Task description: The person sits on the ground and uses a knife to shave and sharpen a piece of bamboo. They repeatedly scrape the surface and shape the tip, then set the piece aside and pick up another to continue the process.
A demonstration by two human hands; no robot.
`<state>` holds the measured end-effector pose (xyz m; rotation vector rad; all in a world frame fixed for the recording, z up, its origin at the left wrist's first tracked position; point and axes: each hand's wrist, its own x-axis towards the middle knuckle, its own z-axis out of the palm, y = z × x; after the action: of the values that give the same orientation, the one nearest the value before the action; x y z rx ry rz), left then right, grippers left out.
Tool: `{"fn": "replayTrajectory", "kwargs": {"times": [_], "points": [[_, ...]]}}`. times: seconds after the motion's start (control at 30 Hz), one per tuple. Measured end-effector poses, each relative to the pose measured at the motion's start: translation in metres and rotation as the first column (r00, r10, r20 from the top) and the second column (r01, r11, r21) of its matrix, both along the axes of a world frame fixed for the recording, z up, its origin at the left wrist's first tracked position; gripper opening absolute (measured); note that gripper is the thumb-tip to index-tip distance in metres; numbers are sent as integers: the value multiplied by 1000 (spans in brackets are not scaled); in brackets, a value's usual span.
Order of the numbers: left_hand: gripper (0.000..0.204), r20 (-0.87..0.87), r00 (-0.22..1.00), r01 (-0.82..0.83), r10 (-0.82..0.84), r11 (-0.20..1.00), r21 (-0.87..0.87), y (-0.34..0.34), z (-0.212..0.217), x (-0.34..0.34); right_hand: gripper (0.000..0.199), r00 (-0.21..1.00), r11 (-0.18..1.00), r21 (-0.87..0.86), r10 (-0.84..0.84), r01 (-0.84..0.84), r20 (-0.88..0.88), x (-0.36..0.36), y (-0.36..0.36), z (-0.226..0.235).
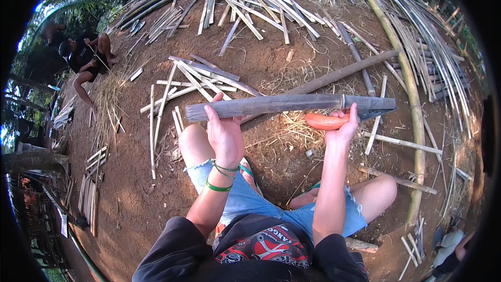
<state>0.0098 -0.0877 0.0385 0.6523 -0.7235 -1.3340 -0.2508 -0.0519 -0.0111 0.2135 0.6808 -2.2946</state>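
Observation:
A long grey-brown split bamboo piece (271, 104) lies level across both hands, above my lap. Its left end rests in my left hand (224, 133), which is closed on it with the thumb in front and a fingertip showing over the top edge. Closed round the reddish-orange handle of a knife (323, 121) is my right hand (342, 125), palm up. The dark blade (371, 113) points right, along the lower edge of the bamboo's right end and partly hidden by it. My right thumb and fingertips touch the bamboo near a joint.
Beyond the bamboo, a round pole (344, 72) lies slanted on brown soil. Pale split strips (201, 75) are piled ahead and left, with more strips (266, 5) farther off. A long bamboo pole (415, 125) runs along the right. Another person (86, 55) sits at far left.

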Motion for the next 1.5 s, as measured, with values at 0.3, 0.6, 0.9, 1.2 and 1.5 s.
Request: {"fn": "replayTrajectory", "kwargs": {"times": [0.3,0.6,0.9,1.2,1.5], "points": [[28,353,891,-186,285,939,-289,-23,27,4,26,816,692,442,540,-570,207,21,67,-124],[36,673,619,144,404,784,-603,-4,-11,-18,42,632,639,512,743,-575,-218,65,137,20],[54,727,519,472,449,559,-682,28,30,-33,38,199,630,592,750,-502,-630,69,154,105],[34,727,429,482,537,544,-687,45,24,-28,45,11,697,675,697,-242,-717,75,160,116],[36,715,460,502,526,510,-698,44,16,-24,45,-55,642,726,739,-247,-672,70,165,127]]}}
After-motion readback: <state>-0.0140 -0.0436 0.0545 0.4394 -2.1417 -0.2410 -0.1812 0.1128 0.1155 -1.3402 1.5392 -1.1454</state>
